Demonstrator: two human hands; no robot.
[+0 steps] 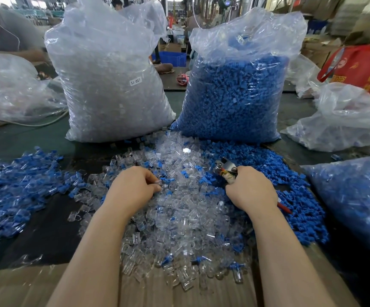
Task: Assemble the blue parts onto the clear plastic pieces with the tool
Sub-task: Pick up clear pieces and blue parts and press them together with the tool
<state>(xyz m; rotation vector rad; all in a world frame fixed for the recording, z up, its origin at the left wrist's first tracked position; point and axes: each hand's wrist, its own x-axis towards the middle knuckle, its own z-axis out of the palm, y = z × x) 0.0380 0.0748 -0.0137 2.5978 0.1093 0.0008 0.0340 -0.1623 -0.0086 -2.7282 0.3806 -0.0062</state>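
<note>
We are reaching with our left hand (135,185) into the loose heap of small clear plastic pieces (179,209) spread over the dark bench (46,220), its fingers curled and pinching one clear piece at the fingertips. We are gripping the metal plier-like tool with red handles (227,170) in our right hand (251,191); its long axis is running from the red handle tip near our wrist up and to the left, its metal head pointing away from us toward the bags. The loose pile of small blue plastic parts (290,189) is lying just right of the clear heap. Behind are standing a tall clear bag of clear pieces (111,85) and a clear bag of blue parts (235,96).
</note>
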